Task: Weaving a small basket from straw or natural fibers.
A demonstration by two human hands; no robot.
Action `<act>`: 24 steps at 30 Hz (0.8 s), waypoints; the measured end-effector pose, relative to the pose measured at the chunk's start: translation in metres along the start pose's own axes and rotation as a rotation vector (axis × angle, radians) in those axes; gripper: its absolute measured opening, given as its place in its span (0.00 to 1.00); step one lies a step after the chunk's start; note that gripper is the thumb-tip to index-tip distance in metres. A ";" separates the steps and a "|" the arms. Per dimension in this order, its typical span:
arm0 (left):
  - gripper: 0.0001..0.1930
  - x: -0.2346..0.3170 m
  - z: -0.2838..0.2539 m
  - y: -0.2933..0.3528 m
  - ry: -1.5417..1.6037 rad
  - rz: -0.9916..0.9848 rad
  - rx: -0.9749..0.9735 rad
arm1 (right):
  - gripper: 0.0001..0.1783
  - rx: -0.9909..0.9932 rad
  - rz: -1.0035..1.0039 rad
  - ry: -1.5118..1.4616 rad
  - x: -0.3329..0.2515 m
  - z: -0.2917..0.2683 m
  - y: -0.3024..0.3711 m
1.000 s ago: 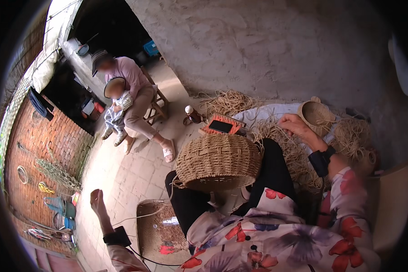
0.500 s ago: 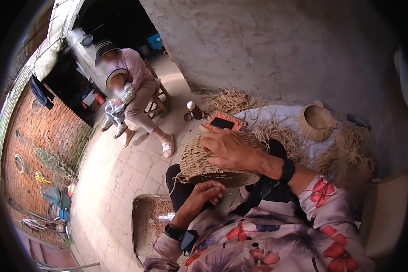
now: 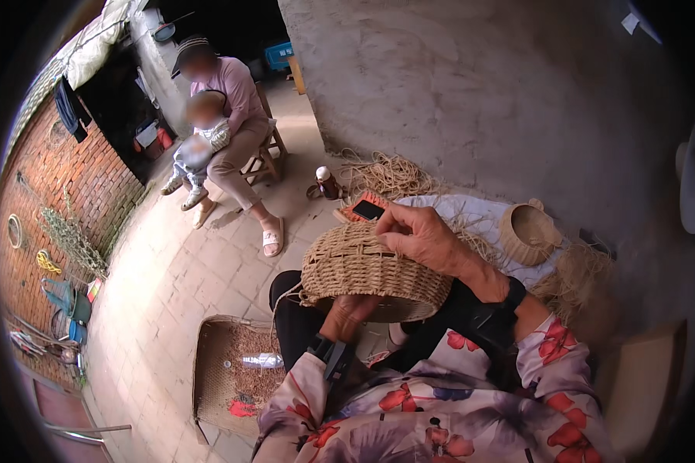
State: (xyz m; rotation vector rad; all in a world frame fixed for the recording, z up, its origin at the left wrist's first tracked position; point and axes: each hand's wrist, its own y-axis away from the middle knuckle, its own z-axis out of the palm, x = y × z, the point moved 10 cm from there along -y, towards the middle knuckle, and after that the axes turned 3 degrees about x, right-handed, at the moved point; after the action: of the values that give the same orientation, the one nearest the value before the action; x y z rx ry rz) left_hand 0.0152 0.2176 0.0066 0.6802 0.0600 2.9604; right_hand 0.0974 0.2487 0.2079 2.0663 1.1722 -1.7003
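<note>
A woven basket [image 3: 355, 270] of straw-coloured cord rests tilted over my lap, its opening toward me. My left hand [image 3: 350, 310] reaches in through that opening, and the basket wall hides its fingers. Against the upper side of the weave, my right hand [image 3: 423, 238] is closed in a pinch of thumb and fingers. Whatever lies in that pinch is too small to make out. A loose cord [image 3: 276, 301] hangs from the basket's left edge. Just beyond the basket, a dark phone [image 3: 368, 209] lies on an orange woven piece [image 3: 349, 213].
Cord bundles [image 3: 394, 171] and a finished-looking round basket [image 3: 529, 231] lie by the wall on a white cloth [image 3: 471, 207]. A shallow tray [image 3: 208, 363] holding a plastic bottle [image 3: 262, 360] stands at my left. Ahead, a seated person [image 3: 239, 100] holds a child [image 3: 201, 147].
My left hand has gone from below the rim into the basket. My right hand has lifted from lying over the basket into a pinch at its upper side.
</note>
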 end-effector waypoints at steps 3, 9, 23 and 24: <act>0.25 -0.001 0.007 -0.002 0.045 0.005 -0.027 | 0.04 -0.025 -0.071 0.211 0.001 0.011 0.004; 0.27 -0.004 0.007 -0.001 0.046 0.027 0.049 | 0.04 0.035 -0.290 0.474 -0.014 0.014 0.003; 0.24 0.001 -0.010 -0.004 0.035 0.112 -0.003 | 0.09 -0.282 0.024 0.920 0.003 0.037 -0.038; 0.24 0.003 -0.013 -0.003 0.007 0.132 -0.026 | 0.09 -0.284 0.022 0.920 0.005 0.034 -0.041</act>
State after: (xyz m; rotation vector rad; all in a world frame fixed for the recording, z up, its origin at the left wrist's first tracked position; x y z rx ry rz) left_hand 0.0071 0.2205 -0.0043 0.6961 -0.0242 3.0829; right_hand 0.0446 0.2571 0.2055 2.6878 1.4669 -0.4525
